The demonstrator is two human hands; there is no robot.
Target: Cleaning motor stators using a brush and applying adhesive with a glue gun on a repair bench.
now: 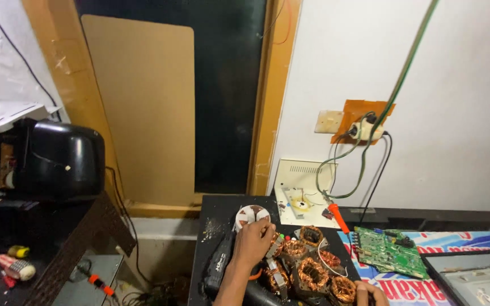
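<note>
Left hand (253, 242): fingers curled onto the edge of a white round spool (251, 215), which sits on the black tabletop (214, 218) at the back of a cluster of copper-wound coils (312, 273). Right hand (370, 293): only the top shows at the lower frame edge, beside the coils; its grip cannot be told. Green circuit board (389, 250) lies right of the coils.

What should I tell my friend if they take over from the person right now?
Left hand: reaching to the white round part at the back of the black table, fingers curled on its edge; a firm grip can't be confirmed.
Right hand: at the bottom edge, beside a copper coil; mostly out of view.
Several copper-wound coils lie clustered between the hands.
A green circuit board lies to the right, untouched.
</note>
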